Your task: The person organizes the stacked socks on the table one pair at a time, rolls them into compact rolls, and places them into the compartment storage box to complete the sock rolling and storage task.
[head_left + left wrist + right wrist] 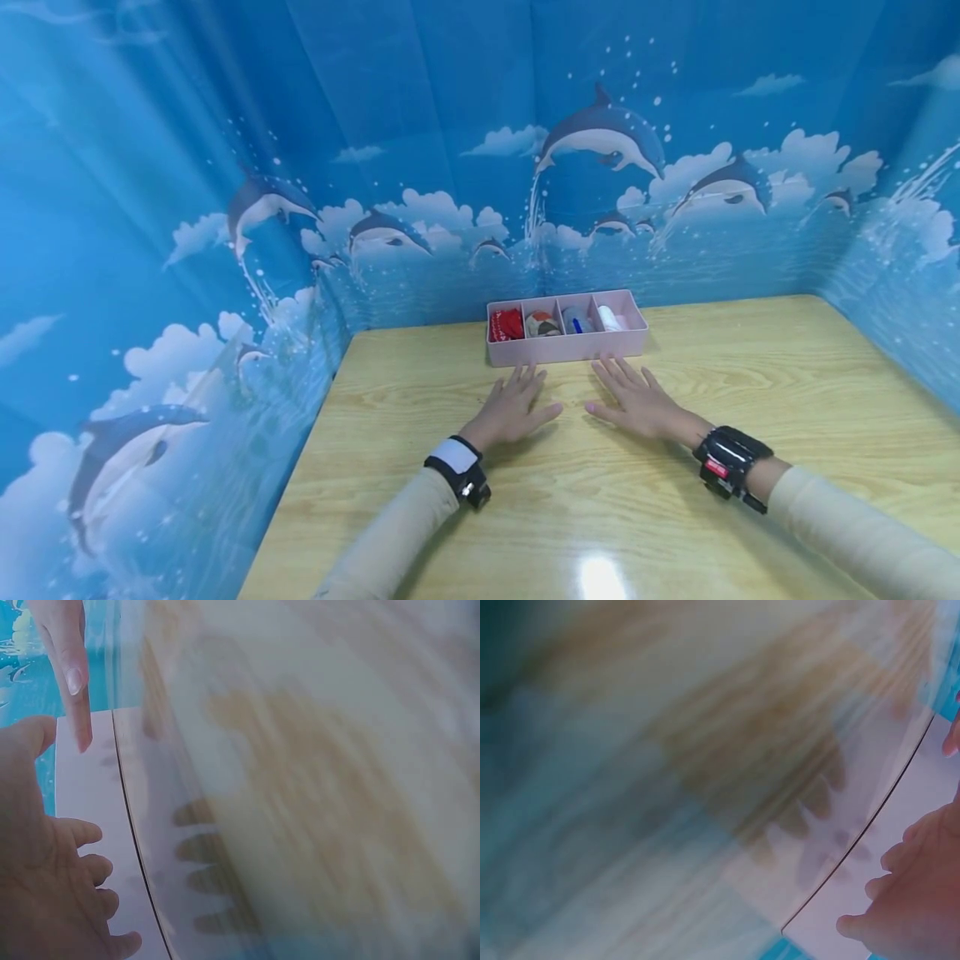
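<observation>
A pink divided box (566,347) sits near the back edge of the table. Its compartments hold, from left to right, a red patterned cloth (507,325), a bundle with orange, dark and pale patches (542,324), a grey-blue bundle with a blue mark (577,320) and a white roll-like item (609,318). My left hand (513,410) is spread palm down before the box's front left, fingertips close to its wall. Mirroring it, my right hand (639,403) has straight fingers just before the front right. Both wrist views show the hands beside the box's plain wall (86,787). Neither hand holds anything.
The light wood-grain table (540,517) is glossy and reflects the hands. Behind it and along both sides hangs a blue curtain (450,167) printed with dolphins and clouds. Dark wrist straps with cameras (731,462) sit on both forearms.
</observation>
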The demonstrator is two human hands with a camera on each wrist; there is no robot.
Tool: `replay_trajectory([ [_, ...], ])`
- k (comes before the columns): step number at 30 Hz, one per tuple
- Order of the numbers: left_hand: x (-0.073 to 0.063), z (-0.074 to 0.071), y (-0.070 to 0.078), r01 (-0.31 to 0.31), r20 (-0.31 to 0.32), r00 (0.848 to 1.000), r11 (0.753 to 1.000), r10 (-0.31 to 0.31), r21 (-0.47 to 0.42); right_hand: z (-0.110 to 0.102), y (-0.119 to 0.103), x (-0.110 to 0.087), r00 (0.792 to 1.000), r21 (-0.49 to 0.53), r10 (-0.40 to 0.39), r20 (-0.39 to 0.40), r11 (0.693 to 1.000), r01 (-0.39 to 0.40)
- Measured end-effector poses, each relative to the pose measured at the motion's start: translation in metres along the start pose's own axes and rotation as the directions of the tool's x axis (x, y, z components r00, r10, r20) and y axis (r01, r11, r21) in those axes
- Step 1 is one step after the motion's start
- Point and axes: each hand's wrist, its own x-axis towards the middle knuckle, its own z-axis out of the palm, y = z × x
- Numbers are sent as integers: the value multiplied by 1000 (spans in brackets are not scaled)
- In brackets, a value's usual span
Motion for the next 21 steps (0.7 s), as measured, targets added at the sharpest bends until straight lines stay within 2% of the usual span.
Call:
replay_trajectory([
  [21, 0, -2, 2, -8, 19, 1000, 1000, 8, -3, -3, -5, -2, 999, -15, 13, 31, 1000, -13],
])
